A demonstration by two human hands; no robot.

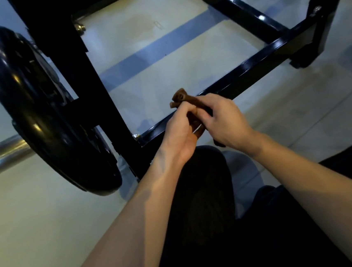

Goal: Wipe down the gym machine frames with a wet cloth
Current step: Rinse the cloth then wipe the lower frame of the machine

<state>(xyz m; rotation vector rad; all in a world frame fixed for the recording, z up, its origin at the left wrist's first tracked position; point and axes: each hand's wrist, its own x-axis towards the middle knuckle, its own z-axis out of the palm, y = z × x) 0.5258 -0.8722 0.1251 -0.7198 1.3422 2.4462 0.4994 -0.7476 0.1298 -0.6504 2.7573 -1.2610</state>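
A brown cloth (180,98) is bunched and twisted between both my hands, just above the black base bar (250,70) of the gym machine frame. My left hand (178,133) grips its lower part with curled fingers. My right hand (223,120) curls around the cloth from the right. One end of the cloth sticks out past my fingers toward the bar. Most of the cloth is hidden inside my hands.
A black weight plate (40,116) on a steel bar (3,154) stands at the left beside a black upright post (83,77). More black frame bars (252,16) cross at the top right. Pale floor with a blue stripe (162,50) lies inside the frame. My dark-clothed knee (204,186) is below.
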